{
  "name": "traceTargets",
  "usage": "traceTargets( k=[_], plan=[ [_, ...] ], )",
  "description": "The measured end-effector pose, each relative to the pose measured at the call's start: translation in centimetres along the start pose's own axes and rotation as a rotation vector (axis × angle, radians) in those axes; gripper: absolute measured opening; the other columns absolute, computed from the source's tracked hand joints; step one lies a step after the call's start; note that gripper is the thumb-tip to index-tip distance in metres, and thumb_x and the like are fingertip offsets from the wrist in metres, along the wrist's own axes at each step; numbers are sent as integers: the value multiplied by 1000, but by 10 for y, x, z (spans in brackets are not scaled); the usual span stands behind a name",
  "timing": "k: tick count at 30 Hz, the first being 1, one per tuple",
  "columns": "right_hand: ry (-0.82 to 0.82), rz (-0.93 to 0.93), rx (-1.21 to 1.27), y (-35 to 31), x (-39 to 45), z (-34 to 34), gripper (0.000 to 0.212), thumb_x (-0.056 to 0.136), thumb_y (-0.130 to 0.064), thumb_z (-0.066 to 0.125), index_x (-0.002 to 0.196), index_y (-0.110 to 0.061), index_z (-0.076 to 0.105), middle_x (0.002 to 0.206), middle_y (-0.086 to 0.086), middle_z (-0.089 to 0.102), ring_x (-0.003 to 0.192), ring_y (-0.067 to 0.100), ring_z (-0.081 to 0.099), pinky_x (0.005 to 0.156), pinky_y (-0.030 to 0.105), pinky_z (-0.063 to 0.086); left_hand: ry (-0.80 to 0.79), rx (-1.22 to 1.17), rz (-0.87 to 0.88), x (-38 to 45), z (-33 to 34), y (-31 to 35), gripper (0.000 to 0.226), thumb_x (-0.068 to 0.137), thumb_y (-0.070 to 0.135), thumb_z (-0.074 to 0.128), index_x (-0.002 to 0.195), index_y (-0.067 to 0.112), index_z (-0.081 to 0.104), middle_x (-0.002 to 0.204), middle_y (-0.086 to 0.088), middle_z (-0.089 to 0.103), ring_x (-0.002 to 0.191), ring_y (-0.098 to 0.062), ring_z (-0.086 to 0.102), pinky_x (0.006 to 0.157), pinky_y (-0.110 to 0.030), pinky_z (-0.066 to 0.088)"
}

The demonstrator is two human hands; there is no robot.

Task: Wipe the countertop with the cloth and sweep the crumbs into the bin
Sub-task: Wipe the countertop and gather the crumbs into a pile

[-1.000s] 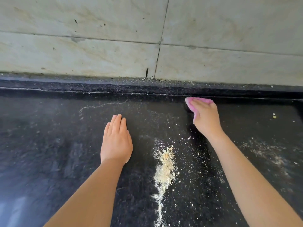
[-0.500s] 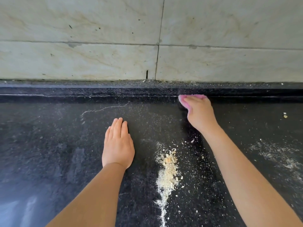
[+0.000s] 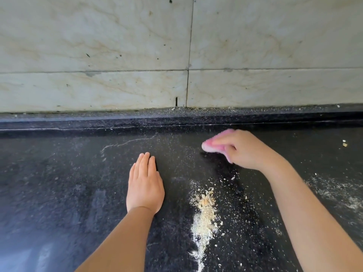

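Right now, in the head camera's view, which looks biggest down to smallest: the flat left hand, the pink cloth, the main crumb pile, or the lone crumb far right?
1. Main pale crumb pile
2. Flat left hand, fairly close in size
3. Pink cloth, partly hidden by the right hand
4. Lone crumb

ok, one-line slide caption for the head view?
Right hand grips pink cloth beyond a crumb pile; left hand flat on black countertop.
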State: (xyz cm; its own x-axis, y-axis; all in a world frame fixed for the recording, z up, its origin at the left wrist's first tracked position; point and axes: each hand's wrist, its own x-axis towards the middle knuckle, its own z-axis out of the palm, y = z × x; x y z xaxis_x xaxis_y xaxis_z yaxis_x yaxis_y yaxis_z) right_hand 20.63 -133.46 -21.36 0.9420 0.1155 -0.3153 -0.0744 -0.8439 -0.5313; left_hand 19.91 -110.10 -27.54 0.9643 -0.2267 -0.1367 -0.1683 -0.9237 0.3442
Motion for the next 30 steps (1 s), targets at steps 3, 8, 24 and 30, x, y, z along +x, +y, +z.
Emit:
traceTargets(
  k=[3, 8, 24, 30],
  plan=[
    [185, -2, -134, 3, 32, 31, 37, 89, 3, 42, 116, -14, 60, 126, -11, 56, 119, 15, 42, 97, 38, 41, 3, 3, 5, 1, 1, -1, 47, 97, 14, 27, 142, 2, 21, 152, -10, 16, 142, -22, 6, 113, -29, -2],
    [183, -18, -172, -4, 29, 62, 44, 83, 8, 41, 121, -10, 55, 133, -3, 51, 118, 26, 41, 98, 33, 34, 37, 0, 7, 2, 7, -4, 43, 92, 6, 41, 133, -7, 37, 143, -20, 35, 136, -33, 25, 113, -38, 13],
    [319, 63, -117, -14, -33, 71, 39, 82, 10, 43, 108, -6, 67, 116, 1, 65, 114, 20, 54, 97, 17, 25, -62, 74, 31, -3, -2, -2, 48, 99, 19, 20, 144, 4, 10, 154, -8, 5, 142, -21, -1, 115, -30, -2],
    [501, 35, -64, -68, -40, 109, 29, 69, 16, 43, 81, 4, 67, 95, 8, 71, 99, 30, 59, 90, 25, 35, -163, 32, 45, 1, -13, -6, 51, 99, 19, 28, 143, 2, 10, 154, -10, 5, 142, -22, 0, 114, -31, 1]
  ],
)
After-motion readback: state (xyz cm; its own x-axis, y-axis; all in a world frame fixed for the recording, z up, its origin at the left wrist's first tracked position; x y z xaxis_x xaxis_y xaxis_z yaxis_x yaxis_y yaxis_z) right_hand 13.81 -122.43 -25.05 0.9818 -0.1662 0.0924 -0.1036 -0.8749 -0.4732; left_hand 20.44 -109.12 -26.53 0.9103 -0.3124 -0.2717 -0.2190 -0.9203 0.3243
